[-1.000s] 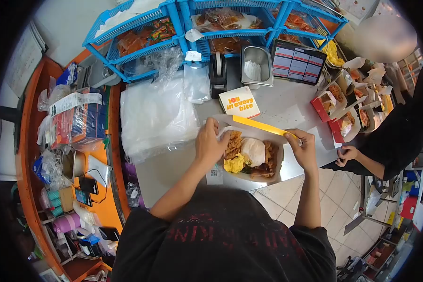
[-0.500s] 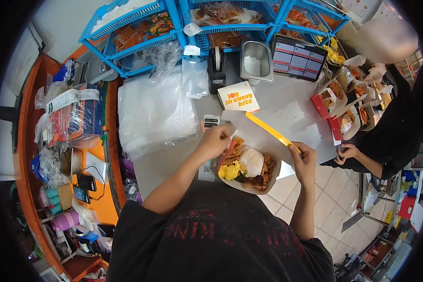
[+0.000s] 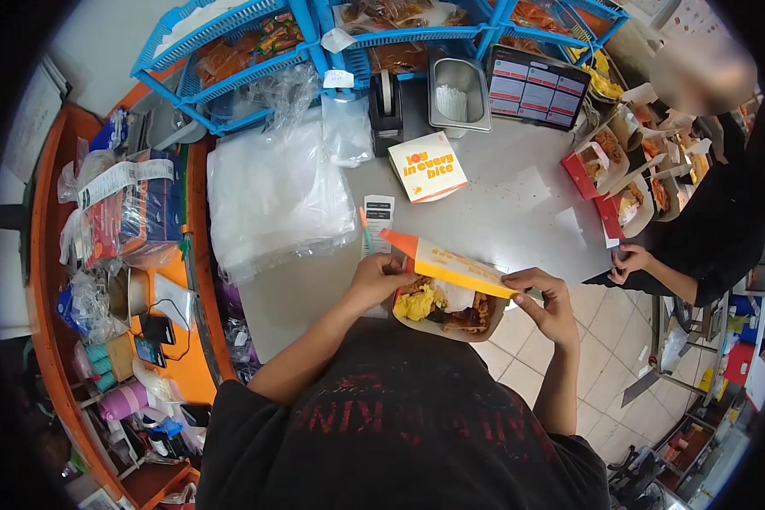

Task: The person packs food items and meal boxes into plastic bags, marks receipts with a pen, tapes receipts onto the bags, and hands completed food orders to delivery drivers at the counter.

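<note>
Lid (image 3: 461, 264), cream cardboard w/ yellow edge, tilts over the open pale cardboard food box (image 3: 433, 331), which sits btwn the hands by the near edge of the grey metal counter (image 3: 518, 208). Long axis runs L–R, R end angled slightly twd the torso. R hand (image 3: 551, 304) pinches lid's R end, thumb vs. fingers; L hand (image 3: 381, 285) at L corner, fingertips bunched, exact hold unclear. Neither hand clearly nearer.

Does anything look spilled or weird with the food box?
I can't see a clear spill. The food box's lid looks a bit crooked: it slants, and an orange-red flap pokes out at its left end. It isn't shut, and the left hand and right hand are at its ends.
</note>
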### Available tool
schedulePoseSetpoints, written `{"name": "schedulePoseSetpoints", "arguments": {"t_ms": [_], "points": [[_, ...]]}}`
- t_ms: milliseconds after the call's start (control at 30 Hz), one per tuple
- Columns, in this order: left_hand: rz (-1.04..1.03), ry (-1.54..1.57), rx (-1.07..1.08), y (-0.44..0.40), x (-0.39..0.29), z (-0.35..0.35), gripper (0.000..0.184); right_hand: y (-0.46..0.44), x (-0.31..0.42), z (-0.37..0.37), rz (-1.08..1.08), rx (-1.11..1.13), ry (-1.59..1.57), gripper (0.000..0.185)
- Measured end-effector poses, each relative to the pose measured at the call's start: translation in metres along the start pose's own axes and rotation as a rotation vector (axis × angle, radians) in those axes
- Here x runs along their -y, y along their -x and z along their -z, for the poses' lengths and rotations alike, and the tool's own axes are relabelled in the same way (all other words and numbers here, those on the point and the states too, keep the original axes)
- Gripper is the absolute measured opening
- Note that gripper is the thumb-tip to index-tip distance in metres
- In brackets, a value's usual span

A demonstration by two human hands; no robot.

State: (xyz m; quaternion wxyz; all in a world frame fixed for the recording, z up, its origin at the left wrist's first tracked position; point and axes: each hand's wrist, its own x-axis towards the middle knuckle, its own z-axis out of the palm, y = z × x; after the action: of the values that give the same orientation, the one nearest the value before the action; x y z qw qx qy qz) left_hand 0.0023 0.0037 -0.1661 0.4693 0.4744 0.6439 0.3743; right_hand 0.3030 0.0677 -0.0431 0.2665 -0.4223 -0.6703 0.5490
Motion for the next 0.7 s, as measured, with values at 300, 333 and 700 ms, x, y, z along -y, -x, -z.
{"name": "schedulePoseSetpoints", "arguments": {"t_ms": [300, 333, 700], "points": [[-0.032, 0.009, -0.121, -0.008, -0.065, 0.01, 0.028, 0.002, -0.002, -0.004, 0.041, -0.079, 0.004, 0.016], [-0.028, -0.095, -0.075, -0.012, -0.068, 0.01, 0.026, 0.001, 0.0, -0.005, 0.043, -0.085, 0.031, 0.015], [-0.014, -0.187, 0.101, -0.008, -0.058, 0.005, 0.014, 0.0, -0.002, -0.008, 0.02, -0.104, 0.039, 0.014]]}}
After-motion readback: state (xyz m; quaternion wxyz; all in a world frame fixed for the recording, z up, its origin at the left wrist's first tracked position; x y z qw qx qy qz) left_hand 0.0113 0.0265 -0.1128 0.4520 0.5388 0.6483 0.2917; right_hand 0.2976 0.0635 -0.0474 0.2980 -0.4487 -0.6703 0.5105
